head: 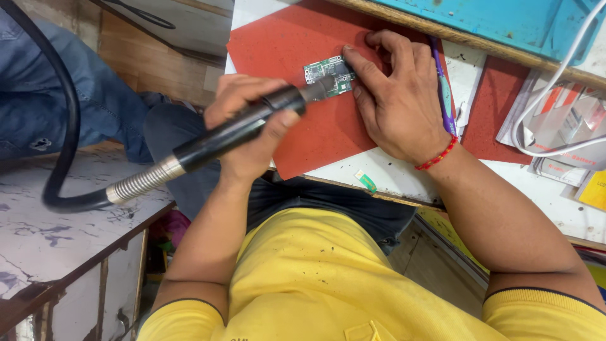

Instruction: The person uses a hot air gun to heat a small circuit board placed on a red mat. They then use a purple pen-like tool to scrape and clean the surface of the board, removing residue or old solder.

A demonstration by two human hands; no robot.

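A small green rectangular circuit board (328,74) is shown lying on a red rubber work mat (315,136) spread over a white bench top (404,177). The hand on the left of the view (249,129) is closed in a fist-like grip around a black cylindrical hot-air handpiece (237,129), held slanted with its grey metal nozzle (322,88) set over the board. The hand on the right of the view (394,95), marked by a red thread wristband (437,156), is laid flat and uncurled on the mat, its fingertips (350,52) pressed against the board's edge. Part of the board is covered by the nozzle; whether nozzle and board touch cannot be made out. The ribbed metal collar (142,182) and black hose (63,126) run out of view at the top left.
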